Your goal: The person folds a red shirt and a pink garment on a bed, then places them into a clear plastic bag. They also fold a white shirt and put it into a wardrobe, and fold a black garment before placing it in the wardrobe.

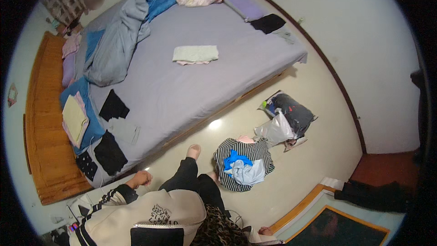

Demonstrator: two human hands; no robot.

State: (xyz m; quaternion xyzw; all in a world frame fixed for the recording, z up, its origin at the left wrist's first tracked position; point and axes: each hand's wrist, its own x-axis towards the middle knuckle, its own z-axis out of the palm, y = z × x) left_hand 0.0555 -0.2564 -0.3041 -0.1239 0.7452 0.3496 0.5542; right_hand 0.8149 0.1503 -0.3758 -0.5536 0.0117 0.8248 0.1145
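My left hand (140, 178) hangs by the near corner of the bed with fingers loosely curled; whether anything thin is in it, I cannot tell. Close to it on the mattress lie a black folded garment (110, 153) and a dark dotted cloth (86, 166). My right hand (265, 231) is low in the picture beside a wood-edged piece of furniture (290, 217), mostly hidden by its sleeve. On the floor before me is a striped garment (225, 181) with a bright blue cloth (235, 159) and a pale blue cloth (251, 172) heaped on it.
Folded towels (195, 53) lie mid-bed on the grey sheet (177, 92). A grey quilt (116, 54) is bunched towards the wooden headboard (51, 126). Yellow and pink folded cloth (74, 118) rests on a blue pillow. Stuffed plastic bags (293, 112) stand on the floor.
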